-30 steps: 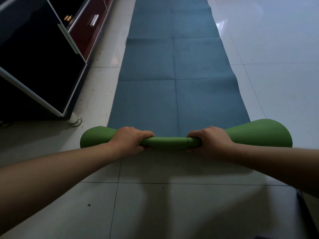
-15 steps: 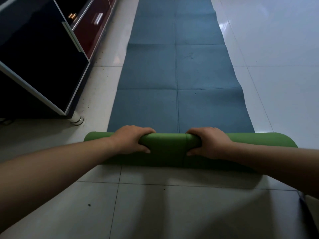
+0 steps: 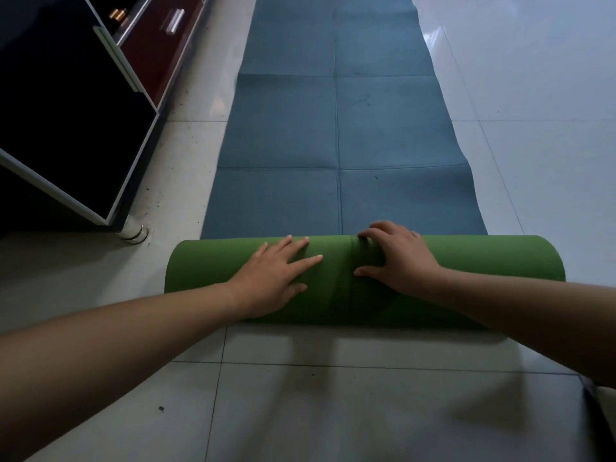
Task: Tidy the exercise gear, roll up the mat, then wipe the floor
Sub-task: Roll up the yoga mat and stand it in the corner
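**Head view, near to far.** Foreground: pale tiled floor point(image 3: 300, 411) with dark grout lines and a few specks of dirt. Both bare forearms enter the frame, the left forearm point(image 3: 116, 345) from the lower left and the right forearm point(image 3: 516, 311) from the right edge.

Middle ground: the mat point(image 3: 206, 265), partly rolled, lies crosswise on the floor directly ahead of the person. Its roll shows the green underside and extends well past both hands on either side.
- The left hand point(image 3: 276, 278) rests palm down on the near face of the roll, left of centre, fingers straight and spread (a flat press, no grasp).
- The right hand point(image 3: 400, 261) lies just right of centre, arched over the roll. Its fingers are bent and hooked over the crest, the fingertips point(image 3: 365, 234) dug into the green surface so that it creases beneath them. The thumb is spread along the near face.
- The two hands are near each other but apart, with a strip of green between them.

Beyond the roll: the unrolled part of the mat, blue-grey and divided by fold lines into rectangular panels, runs flat away from the person to the top edge of view.

Left of the mat and apart from it: a dark cabinet point(image 3: 66, 128) with pale edging stands on a round cabinet foot point(image 3: 135, 233) near the roll's left end. Farther off is a dark red drawer front point(image 3: 156, 51) bearing a metal drawer handle point(image 3: 175, 21).
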### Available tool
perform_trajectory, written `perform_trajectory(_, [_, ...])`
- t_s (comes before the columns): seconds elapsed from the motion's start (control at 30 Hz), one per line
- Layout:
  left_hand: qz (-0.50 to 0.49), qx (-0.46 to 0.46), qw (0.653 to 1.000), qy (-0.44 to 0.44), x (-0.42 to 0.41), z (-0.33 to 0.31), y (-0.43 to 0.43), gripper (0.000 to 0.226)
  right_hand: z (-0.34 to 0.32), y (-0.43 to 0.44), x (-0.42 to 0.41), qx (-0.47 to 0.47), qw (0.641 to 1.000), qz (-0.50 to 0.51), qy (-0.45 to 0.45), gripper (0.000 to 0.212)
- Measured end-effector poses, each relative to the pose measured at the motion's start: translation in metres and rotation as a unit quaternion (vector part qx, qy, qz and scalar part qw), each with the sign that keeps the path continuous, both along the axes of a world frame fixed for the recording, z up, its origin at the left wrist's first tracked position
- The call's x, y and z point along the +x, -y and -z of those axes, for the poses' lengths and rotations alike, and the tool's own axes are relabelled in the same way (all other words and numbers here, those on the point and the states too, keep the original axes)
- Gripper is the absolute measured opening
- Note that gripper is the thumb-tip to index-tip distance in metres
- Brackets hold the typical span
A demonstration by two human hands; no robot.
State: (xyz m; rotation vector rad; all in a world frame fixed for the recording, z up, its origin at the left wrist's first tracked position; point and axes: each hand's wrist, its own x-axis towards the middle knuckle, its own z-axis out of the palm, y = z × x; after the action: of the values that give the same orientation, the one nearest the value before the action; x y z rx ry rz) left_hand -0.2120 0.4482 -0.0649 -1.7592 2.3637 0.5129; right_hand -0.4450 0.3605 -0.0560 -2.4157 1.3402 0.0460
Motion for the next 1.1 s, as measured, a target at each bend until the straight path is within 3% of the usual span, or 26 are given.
perform_trajectory(0.1, [0.004, 0.045, 0.998, 0.036, -0.003, 0.001, 0.012, 0.063, 0.002, -0.015, -0.002, -0.022, 0.998, -0.057, -0.031, 0.068])
perform_trajectory(0.33, [-0.039, 0.074, 0.996, 0.027, -0.009, -0.002, 0.039, 0.059, 0.01, -0.027, -0.003, 0.021, 0.98, -0.118, -0.16, 0.101])
perform_trajectory(0.57, [-0.012, 0.023, 0.999, 0.038, -0.017, 0.0, 0.019, 0.08, 0.004, 0.008, 0.005, 0.016, 0.992, -0.071, -0.106, 0.099])
perform_trajectory(0.73, [0.006, 0.066, 0.995, 0.078, -0.021, 0.003, 0.018, 0.111, 0.004, -0.001, 0.001, 0.015, 0.993, -0.076, -0.094, 0.095])
perform_trajectory(0.93, [0.027, 0.087, 0.992, 0.089, -0.023, 0.011, 0.021, 0.105, 0.01, -0.017, -0.005, 0.022, 0.987, -0.118, -0.11, 0.093])
perform_trajectory(1.1, [0.022, 0.055, 0.998, 0.027, -0.01, 0.005, 0.03, 0.094, 0.009, -0.012, -0.006, 0.0, 0.985, -0.131, -0.11, 0.101])
